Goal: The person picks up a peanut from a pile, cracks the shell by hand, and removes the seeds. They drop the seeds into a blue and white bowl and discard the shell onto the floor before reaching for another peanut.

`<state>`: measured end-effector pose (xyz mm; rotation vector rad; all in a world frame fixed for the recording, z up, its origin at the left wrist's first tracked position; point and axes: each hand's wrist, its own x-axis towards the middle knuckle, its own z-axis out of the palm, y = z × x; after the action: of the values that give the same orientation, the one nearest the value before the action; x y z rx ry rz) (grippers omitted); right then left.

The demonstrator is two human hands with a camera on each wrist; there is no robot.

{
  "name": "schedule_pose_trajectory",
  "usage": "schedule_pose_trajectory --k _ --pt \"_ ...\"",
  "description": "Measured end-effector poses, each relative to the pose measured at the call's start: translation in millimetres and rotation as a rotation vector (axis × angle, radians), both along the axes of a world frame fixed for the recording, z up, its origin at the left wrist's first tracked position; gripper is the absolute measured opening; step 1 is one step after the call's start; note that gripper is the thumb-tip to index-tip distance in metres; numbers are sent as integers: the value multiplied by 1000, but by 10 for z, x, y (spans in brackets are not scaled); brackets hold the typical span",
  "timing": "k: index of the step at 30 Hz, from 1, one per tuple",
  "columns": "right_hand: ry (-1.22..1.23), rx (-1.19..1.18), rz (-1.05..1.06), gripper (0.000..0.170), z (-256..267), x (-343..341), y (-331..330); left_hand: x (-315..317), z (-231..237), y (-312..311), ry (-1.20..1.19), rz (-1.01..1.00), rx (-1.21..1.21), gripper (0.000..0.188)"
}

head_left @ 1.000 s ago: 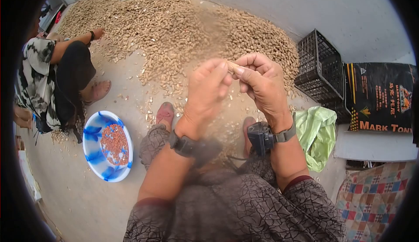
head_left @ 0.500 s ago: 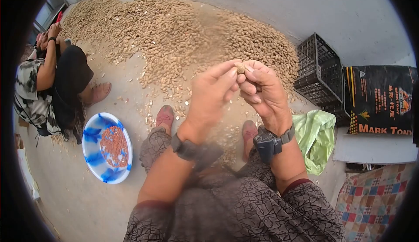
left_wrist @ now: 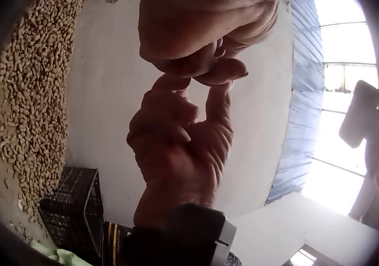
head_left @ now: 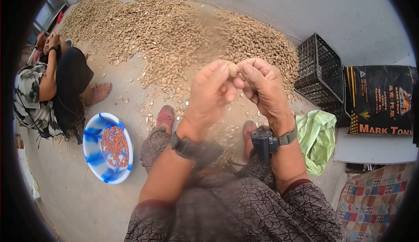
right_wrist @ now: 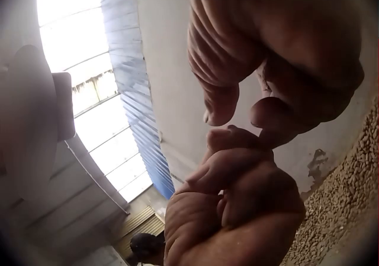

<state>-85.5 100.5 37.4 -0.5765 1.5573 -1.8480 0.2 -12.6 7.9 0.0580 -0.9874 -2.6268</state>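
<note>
In the head view, a tan peanut pod [head_left: 233, 70] is between the two hands in front of the chest. My left hand [head_left: 209, 96] pinches it between thumb and fingers, with reddish kernels [head_left: 223, 88] against the curled fingers below. At its right side, the thumb and bent forefinger of my right hand [head_left: 267, 87] close on the pod. Both wrist views show the fingertips of my left hand [left_wrist: 207, 23] and right hand [left_wrist: 177, 147] meeting; the pod is hidden there. A blue-and-white basin [head_left: 94, 154] holding red kernels [head_left: 114, 144] stands on the floor at left.
Unshelled peanuts [head_left: 170, 37] form a wide heap along the wall. Another person [head_left: 48, 80] squats at left. Black crates [head_left: 321, 72], a green bag [head_left: 314, 137], a black printed sack [head_left: 379, 98] and a checked cloth [head_left: 377, 198] are at right.
The pod has shifted slightly left with my left fingers, and reddish kernels now show in that hand. The other person's hand has left the heap and is raised near the head.
</note>
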Motion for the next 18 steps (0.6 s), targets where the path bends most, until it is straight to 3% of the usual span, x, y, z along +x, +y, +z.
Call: schedule_pose_trajectory --k 8,18 --pt "85 97 79 25 104 44 14 28 -8 -54 51 -91 -17 21" --pt "29 44 129 31 26 44 33 26 43 -13 -86 -75 -200 20"
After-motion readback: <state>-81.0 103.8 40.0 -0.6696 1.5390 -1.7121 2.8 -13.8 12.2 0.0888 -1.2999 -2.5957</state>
